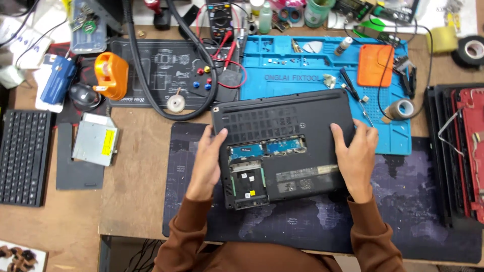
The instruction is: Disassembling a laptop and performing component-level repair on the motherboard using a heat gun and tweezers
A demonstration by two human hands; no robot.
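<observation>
A wooden table (136, 166) carried everything, with a dark desk mat (282, 221) printed with a map spread across its near side and a blue repair mat (302, 65) lying beyond it.

One black laptop (285, 146) lay upside down, its near part on the dark mat and its far edge over the blue one. Its underside was matte, with a vent grid toward the far left. An access cover was off, so that green circuit boards and a drive bay showed in the middle and near-left part.

Two hands held it, one at each side. The left hand (209, 161) lay flat along the left edge, fingers together, with the thumb on the base. The right hand (355, 153) rested on the right part of the base, fingers spread and pointing away.

Left of the laptop lay one silver optical drive (95, 139), and farther left one black keyboard (22, 156). One orange tape dispenser (112, 75) stood behind them. On the blue mat lay one orange pad (374, 65), and at its right edge one roll of brown tape (402, 108).
</observation>
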